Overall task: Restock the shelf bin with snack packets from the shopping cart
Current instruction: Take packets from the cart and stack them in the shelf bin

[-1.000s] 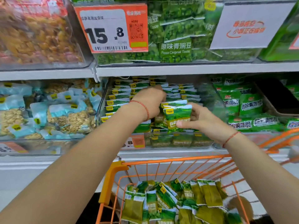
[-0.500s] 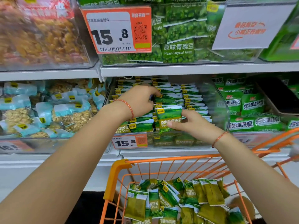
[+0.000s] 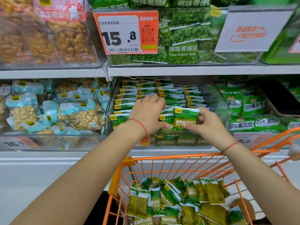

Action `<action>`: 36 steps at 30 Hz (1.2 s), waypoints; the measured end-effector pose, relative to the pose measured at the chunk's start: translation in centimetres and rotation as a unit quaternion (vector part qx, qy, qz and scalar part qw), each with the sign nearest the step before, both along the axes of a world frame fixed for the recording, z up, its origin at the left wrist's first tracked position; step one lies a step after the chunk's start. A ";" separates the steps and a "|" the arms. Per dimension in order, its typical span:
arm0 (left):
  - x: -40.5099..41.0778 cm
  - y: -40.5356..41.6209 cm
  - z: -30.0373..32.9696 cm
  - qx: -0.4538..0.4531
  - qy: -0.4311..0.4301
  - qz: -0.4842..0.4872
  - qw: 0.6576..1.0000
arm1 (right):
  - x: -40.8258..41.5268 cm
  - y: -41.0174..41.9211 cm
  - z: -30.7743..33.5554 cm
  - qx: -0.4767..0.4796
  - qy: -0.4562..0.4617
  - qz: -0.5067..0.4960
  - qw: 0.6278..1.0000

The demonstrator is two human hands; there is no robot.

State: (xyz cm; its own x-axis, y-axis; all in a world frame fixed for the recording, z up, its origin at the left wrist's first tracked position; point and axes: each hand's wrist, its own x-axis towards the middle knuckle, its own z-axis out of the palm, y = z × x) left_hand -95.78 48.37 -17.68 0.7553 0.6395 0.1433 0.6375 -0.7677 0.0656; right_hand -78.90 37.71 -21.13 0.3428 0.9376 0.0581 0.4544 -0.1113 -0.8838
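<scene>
- At the near edge of the clear plastic shelf bin (image 3: 224, 111), a green foil snack packet with a yellow corner label and white top strip (image 3: 185, 118) stands upright, face toward the camera, in front of the rows already stocked.
- Holding that packet, the right hand (image 3: 207, 122) pinches its right side, thumb on the lower front and fingers curled behind its top edge.
- Just left of it, the left hand (image 3: 148, 113) lies palm down on the stacked green packets in the bin (image 3: 172, 95); its fingers curl over their top edges and its thumb touches the lower left of the held packet. I cannot tell whether it grips any of them.
- Both wrists carry a thin red string bracelet (image 3: 139, 124).
- Below the bin, near the camera, an orange wire shopping cart (image 3: 162, 158) holds a loose heap of the same green packets (image 3: 177, 202), several lying back side up.
- Left of the bin, another clear bin holds pale blue packets of peanuts (image 3: 76, 114).
- Right of it are bright green packets with white lettering (image 3: 253, 108).
- On the upper shelf, an orange and white price tag reading 15.8 (image 3: 125, 32) hangs before transparent bags of green peas (image 3: 182, 51), with a white card with orange writing (image 3: 253, 30) to the right and blurred bags of golden snacks (image 3: 48, 38) to the left.
</scene>
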 end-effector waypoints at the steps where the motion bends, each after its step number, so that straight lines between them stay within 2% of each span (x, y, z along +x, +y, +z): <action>1: 0.1 0.0 -0.1 0.000 -0.002 0.002 1.000 | 0.0 -0.1 0.0 -0.004 -0.011 0.004 1.000; 8: 0.4 0.3 0.2 0.012 -0.014 0.007 1.000 | -0.1 0.1 0.4 -0.040 -0.118 0.012 0.992; 13: 0.3 0.8 0.3 0.017 -0.019 0.006 1.000 | -1.6 1.5 1.2 -0.099 -0.209 0.012 0.973; 15: 0.1 1.0 0.5 -0.005 -0.008 -0.006 1.000 | -1.6 1.3 1.6 -0.121 -0.198 0.040 0.972; 17: -0.2 1.3 1.0 -0.033 0.000 -0.024 0.999 | -1.4 0.9 1.8 -0.108 -0.143 0.049 0.983; 20: -0.6 1.7 1.7 -0.068 -0.022 -0.031 0.997 | -0.9 0.5 1.8 -0.041 -0.059 -0.014 0.997; 24: -0.5 1.6 2.0 -0.086 -0.057 -0.034 0.994 | -2.2 0.9 1.5 -0.011 -0.111 -0.043 0.993; 27: 0.0 1.8 1.1 -0.104 -0.065 -0.031 0.992 | -3.7 1.6 1.4 -0.023 -0.184 -0.034 0.982; 33: 0.4 1.8 0.2 -0.137 -0.086 -0.021 0.987 | -4.7 1.5 1.4 -0.024 -0.258 -0.012 0.966; 35: 0.5 1.8 0.2 -0.143 -0.076 -0.025 0.987 | -4.6 1.3 1.4 -0.020 -0.243 0.008 0.970; 36: 0.7 2.0 0.3 -0.141 -0.080 -0.025 0.986 | -4.2 1.2 1.4 -0.019 -0.202 0.014 0.979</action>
State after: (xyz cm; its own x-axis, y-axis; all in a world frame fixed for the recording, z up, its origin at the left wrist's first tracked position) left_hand -95.10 50.33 -17.33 0.7689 0.6338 0.0846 0.5639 -0.7345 0.3776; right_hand -83.13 38.96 -19.71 0.2728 0.9506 0.1481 0.7692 -0.1230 -0.6270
